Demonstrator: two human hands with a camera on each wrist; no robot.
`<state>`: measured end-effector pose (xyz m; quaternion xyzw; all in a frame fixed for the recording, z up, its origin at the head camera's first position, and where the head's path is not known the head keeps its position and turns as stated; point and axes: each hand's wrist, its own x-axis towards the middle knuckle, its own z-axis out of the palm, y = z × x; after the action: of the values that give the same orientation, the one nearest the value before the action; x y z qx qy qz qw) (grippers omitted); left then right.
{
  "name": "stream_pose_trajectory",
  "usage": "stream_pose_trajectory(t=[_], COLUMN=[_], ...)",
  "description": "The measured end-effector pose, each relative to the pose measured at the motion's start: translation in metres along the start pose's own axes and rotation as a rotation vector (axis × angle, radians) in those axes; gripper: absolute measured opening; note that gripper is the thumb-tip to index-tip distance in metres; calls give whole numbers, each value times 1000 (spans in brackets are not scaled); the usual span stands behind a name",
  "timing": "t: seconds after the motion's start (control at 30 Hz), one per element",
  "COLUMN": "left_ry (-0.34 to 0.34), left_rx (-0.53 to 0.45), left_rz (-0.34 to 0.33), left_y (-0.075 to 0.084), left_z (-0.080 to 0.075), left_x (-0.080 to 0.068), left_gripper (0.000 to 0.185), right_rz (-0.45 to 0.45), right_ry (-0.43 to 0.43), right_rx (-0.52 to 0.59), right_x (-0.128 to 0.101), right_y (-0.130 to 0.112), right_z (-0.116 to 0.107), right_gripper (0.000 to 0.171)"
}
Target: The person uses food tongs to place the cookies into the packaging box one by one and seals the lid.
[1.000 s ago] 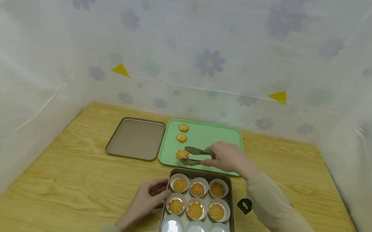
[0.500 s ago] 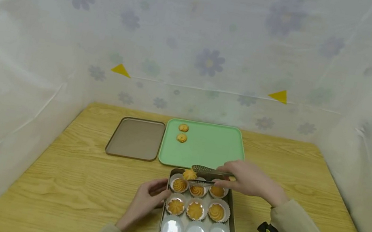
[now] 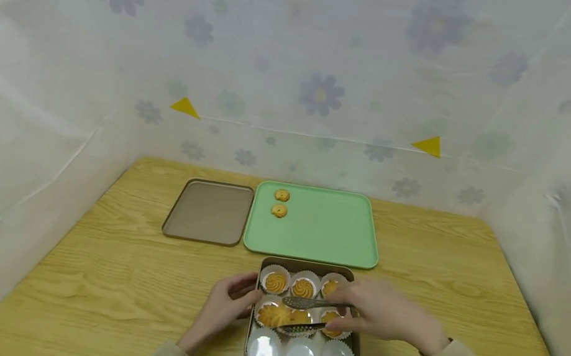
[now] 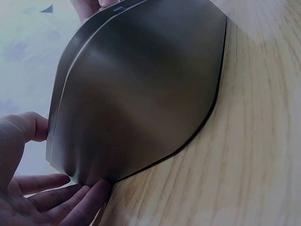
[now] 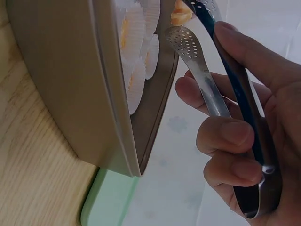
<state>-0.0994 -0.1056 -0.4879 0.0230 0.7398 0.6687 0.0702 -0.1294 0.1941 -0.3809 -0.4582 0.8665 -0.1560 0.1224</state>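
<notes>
Head view: right hand (image 3: 387, 315) grips tongs (image 3: 308, 314) pinching a cookie (image 3: 281, 314) over the tin (image 3: 356, 341), left of it.

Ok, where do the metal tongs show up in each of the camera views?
Head: tongs lie across the tin's middle row, gripped by the right hand, a cookie between their tips.
Left wrist: tongs not in it; only the tin's outer wall and the left hand touching it.
Right wrist: tongs run from upper middle to lower right, in the right hand.
Shared landmark: the tin.
</notes>
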Motion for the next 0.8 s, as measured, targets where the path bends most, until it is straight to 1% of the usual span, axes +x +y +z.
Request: stream_pose_trajectory(t=[0.03,0.1,0.17,0.2,0.27,0.33,0.43,0.57,0.8], left_ry=[0,0,1,1,3,4,6,6,4], left_rx=[-2,-3,-1,0,1,1,-1,1,7], left_rz=[-1,-4,-8,-9,-10,-8,-7,-6,0], left_y=[0,1,1,1,1,1,1,1,1], left_z=[0,0,0,0,0,0,0,0,0], left_x=[0,0,0,0,0,0,0,1,0], left_gripper=[56,56,56,56,56,56,55,54,54], right_rz=[-11,-22,-33,-39,-20,-14,-6,-11,-9], right_ry=[-2,-12,-20,-22,-38,-52,-69,-76,-82], right_rx=[1,1,3,4,17,27,29,0,-2], right_x=[0,1,3,4,4,6,7,10,13], right_y=[-2,-5,-7,-8,-8,-9,-11,-14,-18], right_z=[1,4,7,9,11,13,15,17,21], right_gripper=[22,26,34,34,40,42,42,38,32])
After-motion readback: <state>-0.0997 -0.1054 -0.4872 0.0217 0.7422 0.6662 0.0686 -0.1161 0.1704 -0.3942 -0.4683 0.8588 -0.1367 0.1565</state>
